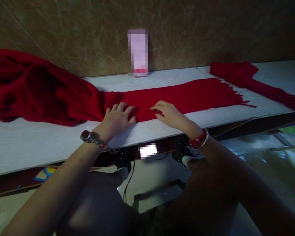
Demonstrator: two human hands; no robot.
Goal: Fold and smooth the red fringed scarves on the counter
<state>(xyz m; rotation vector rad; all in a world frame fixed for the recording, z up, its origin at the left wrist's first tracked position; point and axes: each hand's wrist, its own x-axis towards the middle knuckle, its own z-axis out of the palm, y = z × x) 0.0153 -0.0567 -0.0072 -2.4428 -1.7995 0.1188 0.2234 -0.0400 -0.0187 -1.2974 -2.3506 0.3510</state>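
Observation:
A red scarf (pixel 186 95) lies along a narrow white wood-grain bench top. Its right part is flat and ends in a fringe; on the left it bunches into a thick, wrinkled heap. My left hand (pixel 120 118) rests on the cloth where the folds meet the flat stretch, fingers spread and pressing down. To the right, my right hand (pixel 169 114) touches the front edge of the flat part, its fingers bent and apart, with no cloth visibly pinched between them.
A second red fringed strip of cloth (pixel 245 75) lies folded at the right end of the white top (pixel 64 141). Against the brown marbled wall (pixel 88 36) leans a pink, blurred-out, phone-like object (pixel 139 52). Clear plastic (pixel 265 154) shows at lower right.

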